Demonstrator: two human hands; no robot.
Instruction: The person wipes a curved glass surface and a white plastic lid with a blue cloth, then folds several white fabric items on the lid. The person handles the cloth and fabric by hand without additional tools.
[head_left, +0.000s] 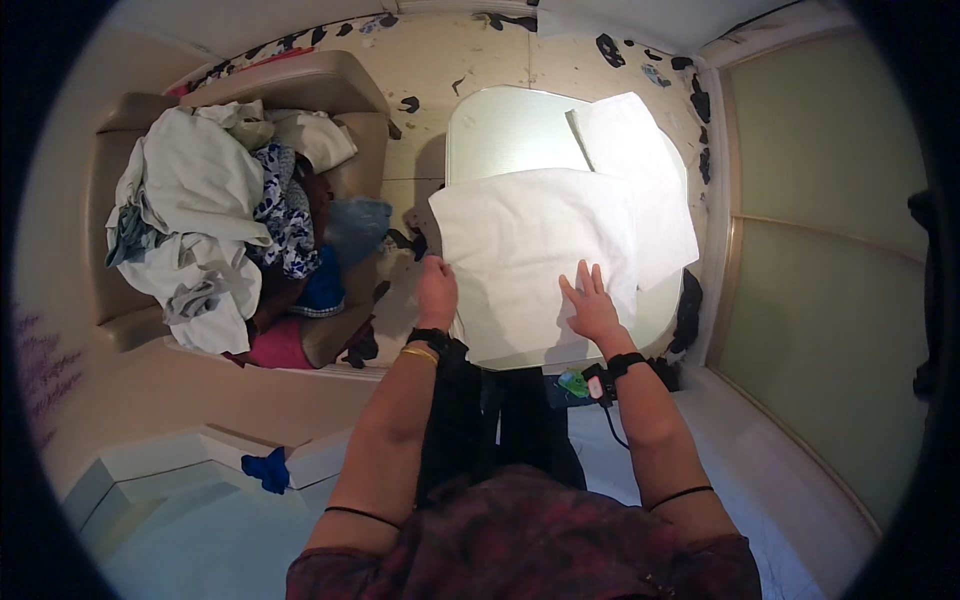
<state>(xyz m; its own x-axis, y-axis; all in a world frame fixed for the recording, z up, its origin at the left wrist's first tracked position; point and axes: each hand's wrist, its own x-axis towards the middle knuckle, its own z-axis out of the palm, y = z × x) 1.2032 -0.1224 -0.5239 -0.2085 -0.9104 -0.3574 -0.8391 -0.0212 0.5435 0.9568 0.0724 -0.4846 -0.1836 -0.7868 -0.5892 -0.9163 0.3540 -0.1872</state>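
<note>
A white cloth (532, 225), which looks like a towel, lies spread on a pale round-cornered table (510, 135). My right hand (592, 306) rests on or just over its near right part, fingers apart and holding nothing. At the cloth's left edge is my left hand (437, 289), its fingers curled; whether cloth is pinched between them cannot be made out. A second white cloth (637, 165), folded, lies at the right side of the table, partly under the spread one.
To the left, a tan padded sofa (300, 79) bears a heap of mixed clothes and cloths (195, 180). Dark scraps (611, 51) lie along the floor's edges. Frosted sliding panels (817, 150) stand on the right. A blue cloth (268, 470) hangs over a ledge at lower left.
</note>
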